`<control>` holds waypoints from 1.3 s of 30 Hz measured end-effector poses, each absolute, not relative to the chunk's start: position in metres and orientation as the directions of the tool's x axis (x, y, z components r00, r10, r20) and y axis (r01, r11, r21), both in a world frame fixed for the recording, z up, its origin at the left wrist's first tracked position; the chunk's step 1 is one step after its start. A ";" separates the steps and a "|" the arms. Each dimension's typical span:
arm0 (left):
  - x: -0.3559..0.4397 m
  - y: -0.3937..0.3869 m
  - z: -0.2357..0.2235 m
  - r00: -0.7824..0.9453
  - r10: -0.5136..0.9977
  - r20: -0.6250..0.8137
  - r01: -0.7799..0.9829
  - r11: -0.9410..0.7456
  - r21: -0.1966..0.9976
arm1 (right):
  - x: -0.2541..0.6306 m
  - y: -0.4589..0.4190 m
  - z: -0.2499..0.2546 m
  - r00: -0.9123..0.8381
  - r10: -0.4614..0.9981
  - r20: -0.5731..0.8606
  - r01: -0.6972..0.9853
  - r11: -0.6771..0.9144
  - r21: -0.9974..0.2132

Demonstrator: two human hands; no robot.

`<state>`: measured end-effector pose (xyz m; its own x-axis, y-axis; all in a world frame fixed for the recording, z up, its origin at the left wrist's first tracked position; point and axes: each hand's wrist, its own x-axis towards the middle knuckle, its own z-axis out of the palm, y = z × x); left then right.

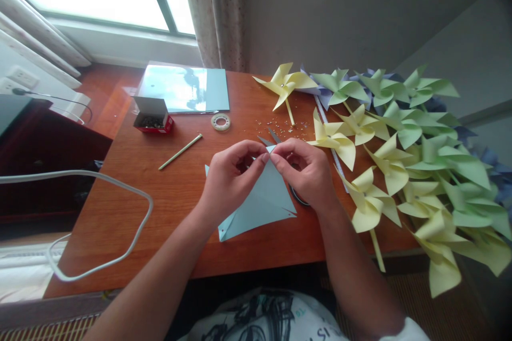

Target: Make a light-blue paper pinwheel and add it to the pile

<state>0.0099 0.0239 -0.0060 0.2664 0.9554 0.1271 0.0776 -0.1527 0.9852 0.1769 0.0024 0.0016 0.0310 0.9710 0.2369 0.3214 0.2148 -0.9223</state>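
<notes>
A light blue paper sheet (260, 205) with cut slits and small holes near its corners lies before me on the wooden table. My left hand (236, 170) pinches its far corner between thumb and fingers. From the other side, my right hand (302, 165) grips the same corner, the fingertips of both hands nearly touching. Behind and partly beneath my right hand lie scissors (274, 136), their blades pointing away and much of them hidden. To the left of my hands rests a thin rolled paper stick (181, 152).
A red box (154, 123) of small metal pieces, a tape roll (221, 122) and a packet of blue paper (188, 88) stand at the back left. Yellow pinwheels (368, 200) and green pinwheels (436, 154) crowd the right side. A white cable (150, 208) loops over the left edge.
</notes>
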 end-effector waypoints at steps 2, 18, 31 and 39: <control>0.010 0.024 -0.006 0.275 0.951 0.139 0.092 -0.170 0.981 | 0.177 0.002 0.002 0.026 0.971 0.237 0.318 0.217 -0.923; 0.012 0.024 -0.005 0.245 0.959 0.141 0.094 -0.168 0.981 | 0.176 0.002 0.000 0.023 0.974 0.225 0.271 0.211 -0.939; 0.011 0.023 -0.005 0.240 0.954 0.177 0.159 -0.219 0.963 | 0.176 0.003 0.000 0.039 0.971 0.236 0.303 0.213 -0.929; 0.010 0.025 -0.008 0.255 0.947 0.196 0.179 -0.246 0.953 | 0.176 0.003 -0.001 0.048 0.974 0.221 0.285 0.199 -0.938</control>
